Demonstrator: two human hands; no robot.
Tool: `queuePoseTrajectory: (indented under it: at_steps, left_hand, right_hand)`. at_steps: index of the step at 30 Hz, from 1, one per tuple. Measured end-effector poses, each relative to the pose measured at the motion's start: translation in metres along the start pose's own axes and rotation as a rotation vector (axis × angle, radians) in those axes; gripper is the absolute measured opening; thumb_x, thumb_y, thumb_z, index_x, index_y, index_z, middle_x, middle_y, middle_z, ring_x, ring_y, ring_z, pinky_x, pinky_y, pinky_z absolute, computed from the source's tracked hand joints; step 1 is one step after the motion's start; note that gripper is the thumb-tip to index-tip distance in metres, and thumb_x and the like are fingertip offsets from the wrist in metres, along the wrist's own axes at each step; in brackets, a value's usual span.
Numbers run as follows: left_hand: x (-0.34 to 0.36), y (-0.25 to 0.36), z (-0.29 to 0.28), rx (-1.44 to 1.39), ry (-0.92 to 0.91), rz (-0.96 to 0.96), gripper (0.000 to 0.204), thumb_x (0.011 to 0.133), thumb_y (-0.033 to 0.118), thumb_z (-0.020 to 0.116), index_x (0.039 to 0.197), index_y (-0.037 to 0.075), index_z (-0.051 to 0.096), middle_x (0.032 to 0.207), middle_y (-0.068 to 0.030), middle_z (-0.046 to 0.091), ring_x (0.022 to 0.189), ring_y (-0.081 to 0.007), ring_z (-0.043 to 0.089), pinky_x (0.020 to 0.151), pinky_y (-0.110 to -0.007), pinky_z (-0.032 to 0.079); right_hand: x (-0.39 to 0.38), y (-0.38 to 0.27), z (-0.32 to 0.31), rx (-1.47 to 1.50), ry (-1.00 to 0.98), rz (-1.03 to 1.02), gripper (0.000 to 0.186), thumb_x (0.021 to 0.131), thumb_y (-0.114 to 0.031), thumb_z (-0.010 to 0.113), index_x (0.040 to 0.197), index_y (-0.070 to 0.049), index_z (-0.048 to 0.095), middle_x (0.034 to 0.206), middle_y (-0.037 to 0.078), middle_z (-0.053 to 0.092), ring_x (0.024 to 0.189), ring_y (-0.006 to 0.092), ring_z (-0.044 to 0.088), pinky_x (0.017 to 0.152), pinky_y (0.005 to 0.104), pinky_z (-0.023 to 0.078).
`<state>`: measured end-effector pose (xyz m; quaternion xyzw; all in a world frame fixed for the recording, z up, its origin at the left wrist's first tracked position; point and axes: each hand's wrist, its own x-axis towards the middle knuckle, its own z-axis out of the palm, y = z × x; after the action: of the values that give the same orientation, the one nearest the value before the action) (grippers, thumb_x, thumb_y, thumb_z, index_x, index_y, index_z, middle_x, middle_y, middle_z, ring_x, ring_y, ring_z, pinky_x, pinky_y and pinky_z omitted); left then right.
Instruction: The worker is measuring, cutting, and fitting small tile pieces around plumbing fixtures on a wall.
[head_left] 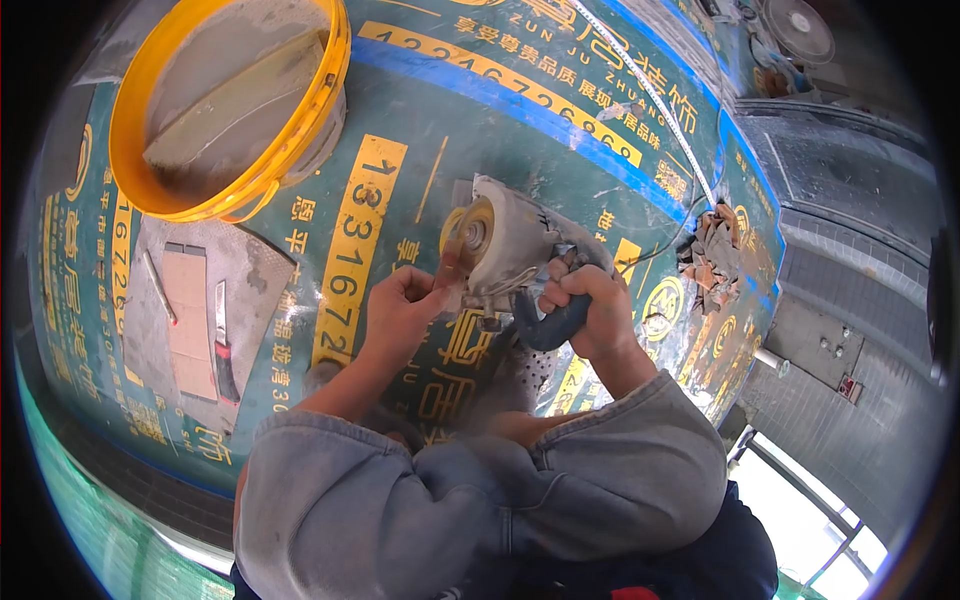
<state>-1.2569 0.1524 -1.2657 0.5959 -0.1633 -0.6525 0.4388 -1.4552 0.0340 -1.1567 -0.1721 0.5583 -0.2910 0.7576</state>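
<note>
A dusty grey handheld power cutter (520,235) lies on its side on the green floor covering, its round yellowish disc (474,232) turned to the left. My right hand (592,305) is wrapped round its dark loop handle. Close to the disc's lower edge, my left hand (405,310) has thumb and fingers drawn together. A narrow brownish shape shows between those fingers and the disc; I cannot make out whether it is a held piece or a finger.
Upper left stands a yellow bucket (125,160) of murky water with a pale slab in it. Below, a grey board (262,275) bears a brownish strip (187,330), a pencil-like stick (160,288) and a red-and-black-handled knife (225,365). Broken shards (715,260) lie right, beside a pale measuring strip (660,105).
</note>
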Motion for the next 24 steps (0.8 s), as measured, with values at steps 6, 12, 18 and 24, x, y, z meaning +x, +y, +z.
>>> queuePoseTrajectory:
  at_steps: [6,12,18,24]
  left_hand:
    - [0.003,-0.004,-0.008,0.032,0.089,-0.036,0.013,0.088,0.008,0.072,0.09,-0.001,0.062,0.082,-0.0034,0.066,0.072,-0.0071,0.06,0.068,-0.022,0.048]
    - [0.009,-0.005,-0.029,0.042,0.135,-0.02,0.014,0.085,0.008,0.074,0.09,-0.001,0.065,0.079,-0.0036,0.068,0.071,-0.0072,0.062,0.066,-0.023,0.048]
    - [0.005,0.005,-0.048,-0.27,-0.082,-0.013,0.031,0.085,0.002,0.073,0.114,-0.001,0.061,0.105,-0.0094,0.07,0.095,-0.0129,0.068,0.082,-0.026,0.054]
    - [0.004,0.017,-0.079,0.168,-0.257,0.032,0.042,0.088,0.015,0.071,0.127,0.004,0.063,0.11,-0.0056,0.07,0.097,-0.0156,0.067,0.088,-0.032,0.053]
  right_hand:
    - [0.001,-0.008,0.008,-0.013,0.018,-0.007,0.037,0.075,0.0,0.05,0.112,-0.003,0.054,0.086,0.005,0.049,0.067,0.0131,0.045,0.065,0.0333,0.043]
    - [0.036,-0.06,-0.031,0.317,-0.124,-0.023,0.029,0.083,-0.014,0.054,0.109,-0.001,0.051,0.088,0.002,0.046,0.069,0.0104,0.049,0.07,0.0292,0.044]
    - [0.088,-0.101,-0.121,0.726,-0.121,0.24,0.016,0.087,-0.013,0.062,0.094,0.0,0.054,0.083,0.004,0.049,0.073,0.0137,0.054,0.073,0.0288,0.049]
    - [0.134,-0.14,-0.258,-0.086,0.25,0.031,0.029,0.097,-0.02,0.056,0.119,-0.001,0.06,0.113,0.012,0.069,0.106,0.0246,0.066,0.096,0.0344,0.053]
